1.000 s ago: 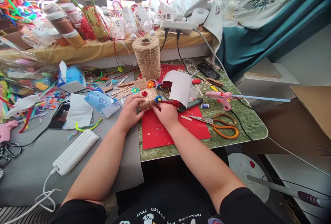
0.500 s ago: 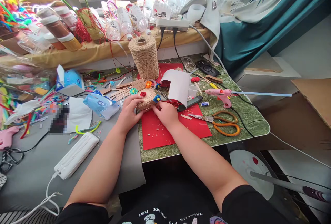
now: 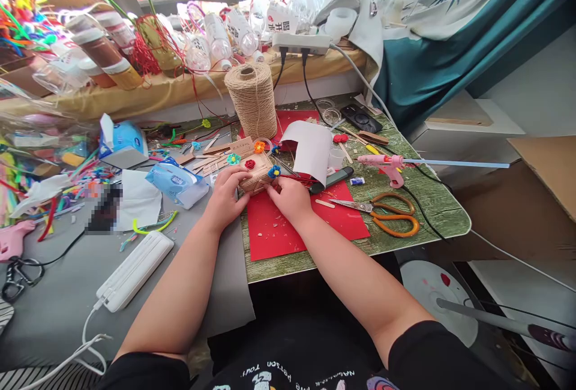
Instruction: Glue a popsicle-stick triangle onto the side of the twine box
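Between my hands sits a small wooden craft box (image 3: pixel 257 183), built from flat sticks and decorated with flowers. A red flower (image 3: pixel 249 164), a teal flower (image 3: pixel 233 159), an orange flower (image 3: pixel 259 147) and a blue flower (image 3: pixel 274 171) show around its top. My left hand (image 3: pixel 226 195) is closed on the box's left side, fingers over the top edge and thumb at the front. My right hand (image 3: pixel 290 198) grips its right front corner, with some fingers hidden. Below lies a red sheet (image 3: pixel 279 234) with scattered bits.
A twine spool (image 3: pixel 252 99) stands behind the box. To the right lie orange-handled scissors (image 3: pixel 391 213), a pink glue gun (image 3: pixel 384 165) and a curled white sheet (image 3: pixel 311 150). Loose wooden sticks (image 3: pixel 213 162), a tissue pack (image 3: pixel 177 183) and a white power strip (image 3: pixel 135 270) are leftward.
Both hands stay on the box in nearly the same pose. The whole view has shifted very slightly; nothing else has visibly moved.
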Demonstrator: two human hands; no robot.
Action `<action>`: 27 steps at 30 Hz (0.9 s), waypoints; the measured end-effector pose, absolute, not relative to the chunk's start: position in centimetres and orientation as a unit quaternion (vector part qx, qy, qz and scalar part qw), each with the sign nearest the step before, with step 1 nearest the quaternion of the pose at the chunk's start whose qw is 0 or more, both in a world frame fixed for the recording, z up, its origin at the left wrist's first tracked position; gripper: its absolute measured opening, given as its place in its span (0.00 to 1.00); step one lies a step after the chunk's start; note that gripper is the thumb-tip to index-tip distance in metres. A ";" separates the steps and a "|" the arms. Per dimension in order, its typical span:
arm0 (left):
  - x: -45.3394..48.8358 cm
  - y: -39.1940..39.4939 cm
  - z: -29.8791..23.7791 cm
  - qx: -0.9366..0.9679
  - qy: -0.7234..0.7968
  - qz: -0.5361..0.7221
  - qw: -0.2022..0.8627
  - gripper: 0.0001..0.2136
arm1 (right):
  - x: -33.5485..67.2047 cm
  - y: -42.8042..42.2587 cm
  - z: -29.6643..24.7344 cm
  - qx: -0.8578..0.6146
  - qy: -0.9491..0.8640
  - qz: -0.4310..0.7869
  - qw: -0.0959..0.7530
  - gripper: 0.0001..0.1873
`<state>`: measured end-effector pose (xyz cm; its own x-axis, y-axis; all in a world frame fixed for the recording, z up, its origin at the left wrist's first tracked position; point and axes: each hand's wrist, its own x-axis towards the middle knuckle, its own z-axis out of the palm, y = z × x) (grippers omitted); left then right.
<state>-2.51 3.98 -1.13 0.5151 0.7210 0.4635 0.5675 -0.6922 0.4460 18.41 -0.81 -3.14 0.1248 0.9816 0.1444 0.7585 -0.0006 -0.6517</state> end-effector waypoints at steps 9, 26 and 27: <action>-2.4 4.0 -1.0 0.864 0.369 0.321 0.120 0.21 | 18.4 -1.0 -3.0 -0.676 -0.640 0.180 0.318 0.14; -2.0 4.0 -1.5 0.856 0.379 0.336 0.101 0.20 | 18.6 -0.7 -3.6 -0.673 -0.634 0.184 0.333 0.12; -2.1 4.0 -1.5 0.857 0.379 0.335 0.101 0.20 | 18.5 -0.7 -3.6 -0.672 -0.635 0.182 0.334 0.12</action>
<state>-2.05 3.96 -1.50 0.4883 0.7175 0.4968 0.5819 -0.6919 0.4274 18.54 -0.74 -3.64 0.1274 0.9756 0.1788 0.7322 0.0291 -0.6805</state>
